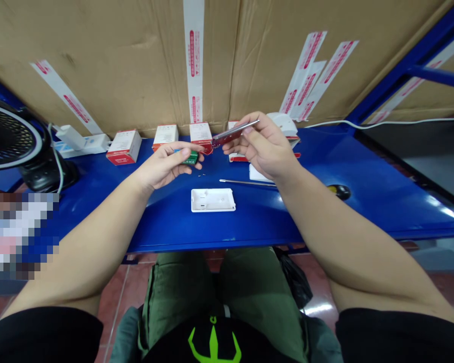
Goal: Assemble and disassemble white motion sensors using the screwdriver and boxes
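Observation:
My left hand is closed round a small green part above the blue bench. My right hand pinches a slim metal tool with a red handle, its red end pointing toward the green part. Below both hands a white plastic cover lies flat on the blue bench top. A few tiny screws lie just beyond the cover.
A long screwdriver with a black handle lies to the right. Several red-and-white small boxes line the back edge under the cardboard wall. A black fan stands at the left, beside a white power strip.

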A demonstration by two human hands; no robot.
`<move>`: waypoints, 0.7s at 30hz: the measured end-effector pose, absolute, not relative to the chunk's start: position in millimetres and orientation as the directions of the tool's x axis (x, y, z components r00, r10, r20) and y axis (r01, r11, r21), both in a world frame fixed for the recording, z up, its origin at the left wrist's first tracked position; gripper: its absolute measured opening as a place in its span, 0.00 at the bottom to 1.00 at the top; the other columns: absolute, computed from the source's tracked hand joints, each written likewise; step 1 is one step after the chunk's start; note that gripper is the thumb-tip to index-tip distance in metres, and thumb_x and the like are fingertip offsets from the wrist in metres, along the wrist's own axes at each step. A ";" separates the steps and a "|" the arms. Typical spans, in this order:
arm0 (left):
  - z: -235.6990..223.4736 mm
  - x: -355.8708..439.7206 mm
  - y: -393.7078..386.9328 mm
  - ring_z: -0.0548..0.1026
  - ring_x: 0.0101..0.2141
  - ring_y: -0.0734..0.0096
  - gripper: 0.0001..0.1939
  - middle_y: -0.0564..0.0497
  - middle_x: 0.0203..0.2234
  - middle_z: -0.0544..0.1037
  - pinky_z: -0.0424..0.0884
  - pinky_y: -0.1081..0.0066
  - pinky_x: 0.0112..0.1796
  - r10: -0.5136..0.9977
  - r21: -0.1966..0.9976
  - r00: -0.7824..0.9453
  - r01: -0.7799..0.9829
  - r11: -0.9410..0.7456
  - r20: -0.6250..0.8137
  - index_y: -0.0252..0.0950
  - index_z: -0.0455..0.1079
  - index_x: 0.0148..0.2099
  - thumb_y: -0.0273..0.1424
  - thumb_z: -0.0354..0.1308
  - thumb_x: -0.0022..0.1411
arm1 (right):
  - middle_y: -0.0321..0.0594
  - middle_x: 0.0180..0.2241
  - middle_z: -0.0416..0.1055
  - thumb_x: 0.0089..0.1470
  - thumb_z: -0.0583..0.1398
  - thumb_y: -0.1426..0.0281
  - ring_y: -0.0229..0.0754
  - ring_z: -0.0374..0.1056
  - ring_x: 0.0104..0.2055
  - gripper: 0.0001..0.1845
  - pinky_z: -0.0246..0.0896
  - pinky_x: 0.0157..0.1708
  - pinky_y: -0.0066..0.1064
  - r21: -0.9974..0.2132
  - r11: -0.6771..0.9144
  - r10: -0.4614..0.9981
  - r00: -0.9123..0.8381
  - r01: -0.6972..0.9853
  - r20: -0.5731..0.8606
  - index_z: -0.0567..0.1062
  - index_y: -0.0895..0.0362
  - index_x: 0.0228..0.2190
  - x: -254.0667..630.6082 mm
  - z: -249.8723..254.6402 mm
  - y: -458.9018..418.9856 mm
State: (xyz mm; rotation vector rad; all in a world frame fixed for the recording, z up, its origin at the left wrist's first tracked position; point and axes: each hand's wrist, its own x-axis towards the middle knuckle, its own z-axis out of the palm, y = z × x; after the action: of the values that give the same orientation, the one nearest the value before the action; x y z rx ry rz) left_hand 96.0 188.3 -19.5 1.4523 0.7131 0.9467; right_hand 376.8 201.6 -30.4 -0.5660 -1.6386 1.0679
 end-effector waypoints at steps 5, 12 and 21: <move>-14.9 93.8 187.2 0.90 0.42 0.63 0.37 0.44 0.43 0.90 0.88 0.74 0.45 0.883 0.993 0.456 -0.092 -0.076 0.110 0.38 0.90 0.47 0.62 0.83 0.48 | 0.37 0.47 0.77 0.64 0.69 0.42 0.40 0.81 0.39 0.26 0.84 0.41 0.38 -0.881 0.455 0.829 -0.301 -0.129 0.472 0.69 0.47 0.46 379.1 -31.1 209.4; -16.4 99.3 184.3 0.85 0.33 0.71 0.31 0.49 0.35 0.89 0.85 0.72 0.40 0.877 0.980 0.444 -0.012 -0.200 0.184 0.40 0.90 0.44 0.53 0.88 0.43 | 0.36 0.41 0.75 0.62 0.72 0.42 0.39 0.79 0.40 0.28 0.81 0.45 0.36 -0.842 0.528 0.747 -0.409 -0.113 0.524 0.74 0.51 0.43 372.5 -24.5 193.4; -14.4 103.5 181.6 0.87 0.39 0.67 0.28 0.49 0.38 0.89 0.84 0.68 0.48 0.847 0.944 0.447 0.016 -0.329 0.287 0.38 0.84 0.40 0.41 0.90 0.39 | 0.40 0.43 0.77 0.67 0.71 0.51 0.42 0.76 0.48 0.18 0.75 0.57 0.41 -0.736 0.665 0.574 -0.545 -0.125 0.611 0.79 0.52 0.39 373.1 -21.8 185.4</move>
State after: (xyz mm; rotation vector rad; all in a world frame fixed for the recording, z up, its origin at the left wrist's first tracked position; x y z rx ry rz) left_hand 103.5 181.6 -14.4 1.6906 0.7538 1.0314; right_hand 373.1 185.4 -21.8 -0.3505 -1.9499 0.9470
